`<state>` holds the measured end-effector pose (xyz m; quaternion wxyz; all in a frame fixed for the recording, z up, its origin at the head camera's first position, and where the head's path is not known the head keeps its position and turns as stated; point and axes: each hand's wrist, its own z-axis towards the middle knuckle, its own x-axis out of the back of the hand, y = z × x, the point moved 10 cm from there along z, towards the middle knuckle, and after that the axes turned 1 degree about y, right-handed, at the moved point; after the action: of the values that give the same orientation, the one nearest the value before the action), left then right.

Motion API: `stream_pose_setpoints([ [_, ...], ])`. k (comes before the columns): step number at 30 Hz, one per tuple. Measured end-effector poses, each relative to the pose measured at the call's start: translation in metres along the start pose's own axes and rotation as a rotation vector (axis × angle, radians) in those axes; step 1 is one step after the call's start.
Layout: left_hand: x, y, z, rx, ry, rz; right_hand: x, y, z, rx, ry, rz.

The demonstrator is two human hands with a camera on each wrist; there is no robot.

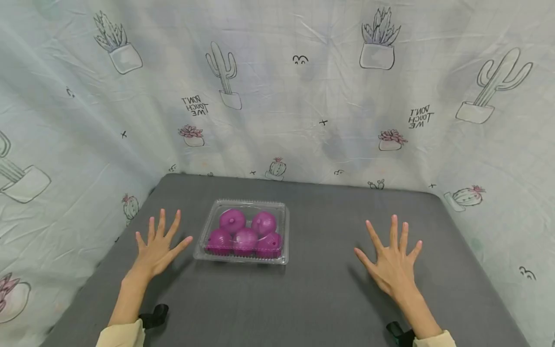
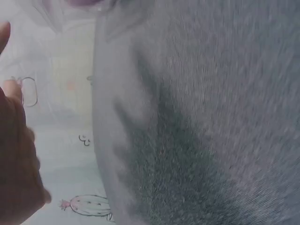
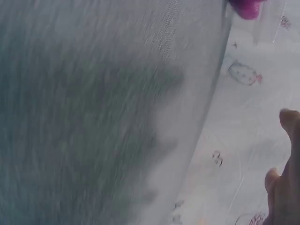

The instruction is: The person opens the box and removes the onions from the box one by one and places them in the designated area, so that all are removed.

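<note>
A clear plastic box point(image 1: 243, 204) lies on the grey table, left of the middle in the head view. Inside it are several round purple pieces point(image 1: 245, 240), some with a small nub; their exact kind is hard to tell. To the left of the box my left hand point(image 1: 157, 249) hovers above the table, fingers spread and holding nothing. Farther off, on the right side, my right hand point(image 1: 393, 267) is also spread and holds nothing. A corner of the box edges into the left wrist view, and one purple piece point(image 3: 247, 8) shows at the top of the right wrist view.
The grey table point(image 1: 321, 299) has a pale cloth point(image 1: 269, 86) with cactus drawings hanging behind it and at both sides. Dark wrist mounts point(image 1: 155, 316) sit on both forearms. Each hand casts a shadow on the tabletop.
</note>
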<state>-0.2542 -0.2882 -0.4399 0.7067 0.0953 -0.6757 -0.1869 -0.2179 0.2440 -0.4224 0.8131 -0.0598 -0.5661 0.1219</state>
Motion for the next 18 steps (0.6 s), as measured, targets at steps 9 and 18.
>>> stream_pose_setpoints([
  [9,-0.019,0.02,-0.008,-0.129,-0.112,-0.45,-0.011,-0.032,-0.003,0.031,0.014,0.103],
  [18,-0.023,0.033,-0.012,-0.209,-0.138,-0.503,-0.033,-0.081,0.006,0.095,-0.013,0.314],
])
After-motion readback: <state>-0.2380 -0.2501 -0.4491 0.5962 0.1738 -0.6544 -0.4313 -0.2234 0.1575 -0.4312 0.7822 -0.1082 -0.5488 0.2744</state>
